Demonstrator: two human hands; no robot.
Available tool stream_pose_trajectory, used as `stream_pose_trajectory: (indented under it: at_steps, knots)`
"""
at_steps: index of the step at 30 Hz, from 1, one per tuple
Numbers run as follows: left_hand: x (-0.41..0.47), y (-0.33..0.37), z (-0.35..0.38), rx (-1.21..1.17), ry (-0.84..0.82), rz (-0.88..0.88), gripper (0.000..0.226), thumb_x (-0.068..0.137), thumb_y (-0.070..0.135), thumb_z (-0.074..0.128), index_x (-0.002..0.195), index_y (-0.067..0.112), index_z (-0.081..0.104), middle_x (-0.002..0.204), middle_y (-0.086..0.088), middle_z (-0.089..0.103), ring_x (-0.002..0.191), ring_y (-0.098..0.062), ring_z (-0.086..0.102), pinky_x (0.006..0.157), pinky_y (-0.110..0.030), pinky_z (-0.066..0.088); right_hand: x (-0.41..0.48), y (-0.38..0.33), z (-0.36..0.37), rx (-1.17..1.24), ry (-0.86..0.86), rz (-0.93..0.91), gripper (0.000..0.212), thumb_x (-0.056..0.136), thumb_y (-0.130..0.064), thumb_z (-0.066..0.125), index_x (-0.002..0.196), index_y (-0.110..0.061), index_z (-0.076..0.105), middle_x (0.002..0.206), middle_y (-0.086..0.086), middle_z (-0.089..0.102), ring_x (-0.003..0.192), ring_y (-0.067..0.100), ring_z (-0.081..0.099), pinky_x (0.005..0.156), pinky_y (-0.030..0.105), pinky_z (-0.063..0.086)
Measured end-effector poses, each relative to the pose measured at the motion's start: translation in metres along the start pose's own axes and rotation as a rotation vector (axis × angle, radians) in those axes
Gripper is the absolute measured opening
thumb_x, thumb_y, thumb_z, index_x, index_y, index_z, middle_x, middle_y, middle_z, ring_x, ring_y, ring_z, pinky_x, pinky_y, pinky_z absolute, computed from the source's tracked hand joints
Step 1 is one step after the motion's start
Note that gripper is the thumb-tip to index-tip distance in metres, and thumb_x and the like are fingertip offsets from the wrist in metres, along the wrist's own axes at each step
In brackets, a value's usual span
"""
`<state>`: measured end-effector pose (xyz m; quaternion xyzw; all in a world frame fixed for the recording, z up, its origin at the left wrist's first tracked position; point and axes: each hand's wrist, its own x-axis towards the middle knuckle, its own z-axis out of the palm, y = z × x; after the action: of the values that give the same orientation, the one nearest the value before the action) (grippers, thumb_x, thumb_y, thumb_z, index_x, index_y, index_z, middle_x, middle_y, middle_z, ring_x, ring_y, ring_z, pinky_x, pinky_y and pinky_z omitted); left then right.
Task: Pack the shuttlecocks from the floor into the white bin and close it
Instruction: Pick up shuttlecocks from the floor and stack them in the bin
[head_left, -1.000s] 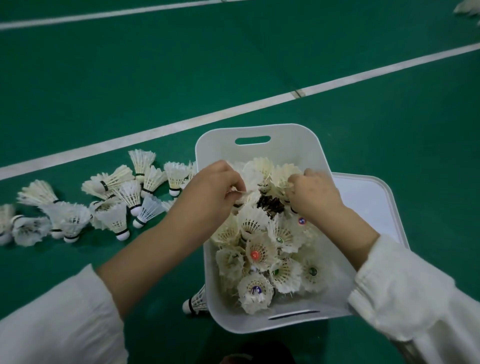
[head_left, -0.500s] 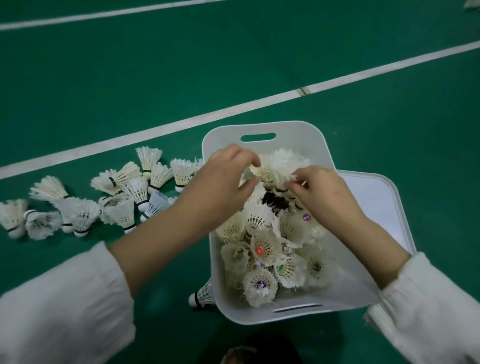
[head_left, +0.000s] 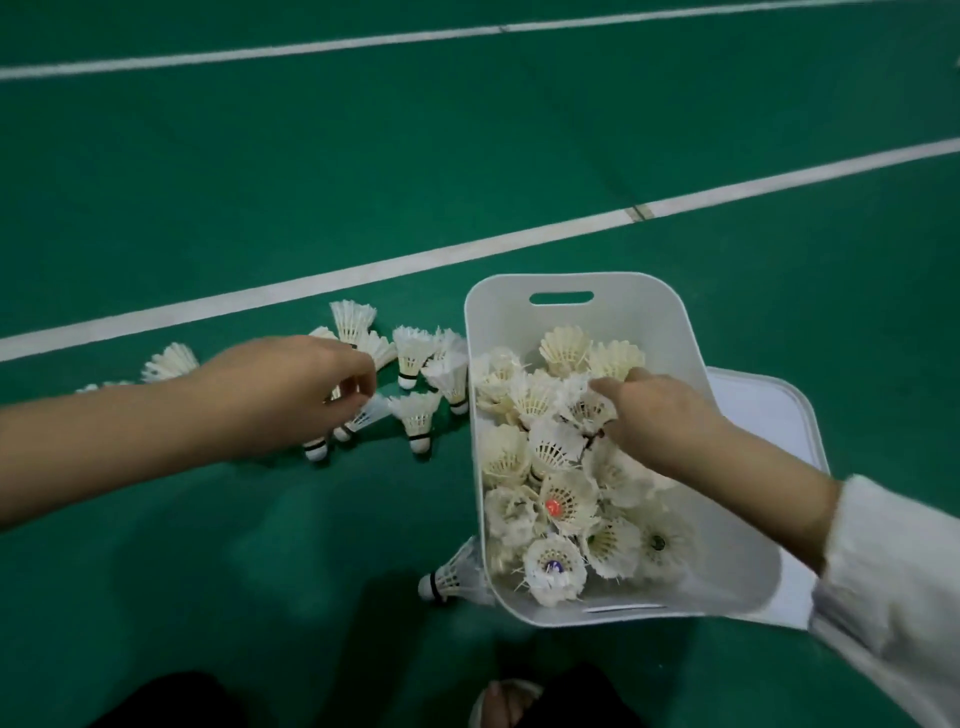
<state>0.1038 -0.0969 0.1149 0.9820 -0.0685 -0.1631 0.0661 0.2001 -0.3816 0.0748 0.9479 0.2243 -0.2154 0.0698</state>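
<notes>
Both hands (head_left: 291, 387) (head_left: 657, 415) (one each) touch shuttlecocks (head_left: 418, 413).

The right forearm is bare up to a white sleeve (head_left: 883, 566) pushed back from the wrist, its soft fabric bunched in loose folds. The left forearm (head_left: 104, 441) shows no sleeve in frame. Dark trousers (head_left: 166, 701) (black, apparently) cover the knees; a pale sandal strap (head_left: 511, 688) crosses one foot.

You look down on a green court floor (head_left: 519, 156) under even, dim light. Two white painted lines (head_left: 467, 252) cross that floor diagonally, one beyond the other.
</notes>
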Motion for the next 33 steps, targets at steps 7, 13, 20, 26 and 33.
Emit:
stream_pose_trajectory:
  at_steps: [7, 13, 20, 26, 33]
  knots:
    - [-0.034, -0.052, 0.025, -0.102, 0.106, -0.157, 0.011, 0.091, 0.031, 0.047, 0.091, 0.028, 0.058, 0.094, 0.011, 0.062, 0.082, -0.012, 0.057, 0.071, -0.029, 0.046, -0.02, -0.098, -0.048, 0.049, 0.186, -0.358, 0.034, 0.093, -0.022, 0.045, 0.126, -0.015, 0.051, 0.12, 0.008, 0.053, 0.113, 0.026, 0.048, 0.094, 0.037, 0.043]
    - [-0.034, -0.082, 0.093, -0.211, 0.171, -0.344, 0.019, 0.09, 0.028, 0.048, 0.105, 0.023, 0.057, 0.11, 0.003, 0.06, 0.097, -0.019, 0.058, 0.079, -0.032, 0.047, 0.029, -0.181, 0.009, 0.053, 0.048, -0.379, 0.038, 0.09, -0.017, 0.045, 0.126, -0.005, 0.046, 0.124, 0.015, 0.048, 0.115, 0.032, 0.046, 0.098, 0.041, 0.042]
    - [0.009, -0.104, 0.144, -0.301, 0.253, -0.333, 0.044, 0.092, 0.024, 0.05, 0.132, 0.008, 0.04, 0.134, -0.01, 0.041, 0.12, -0.027, 0.042, 0.098, -0.04, 0.039, 0.096, -0.225, 0.044, 0.415, -0.055, -0.13, 0.043, 0.092, -0.01, 0.046, 0.131, 0.001, 0.034, 0.136, 0.019, 0.037, 0.121, 0.035, 0.044, 0.097, 0.035, 0.036]
    - [0.035, -0.111, 0.171, -0.393, 0.181, -0.329, 0.027, 0.092, 0.022, 0.05, 0.111, 0.003, 0.052, 0.114, -0.013, 0.055, 0.106, -0.029, 0.051, 0.081, -0.035, 0.037, 0.122, -0.249, 0.076, 0.805, -0.118, 0.076, 0.054, 0.081, -0.014, 0.062, 0.126, 0.0, 0.036, 0.128, 0.021, 0.048, 0.113, 0.037, 0.05, 0.096, 0.045, 0.045]
    - [-0.022, -0.095, 0.183, -0.564, 0.235, -0.277, 0.016, 0.096, 0.028, 0.04, 0.089, 0.015, 0.043, 0.082, 0.001, 0.049, 0.076, -0.02, 0.047, 0.063, -0.034, 0.035, 0.094, -0.25, 0.074, 0.755, 0.03, -0.03, 0.015, 0.087, -0.013, 0.057, 0.093, -0.002, 0.066, 0.092, 0.013, 0.068, 0.09, 0.026, 0.062, 0.079, 0.032, 0.046]
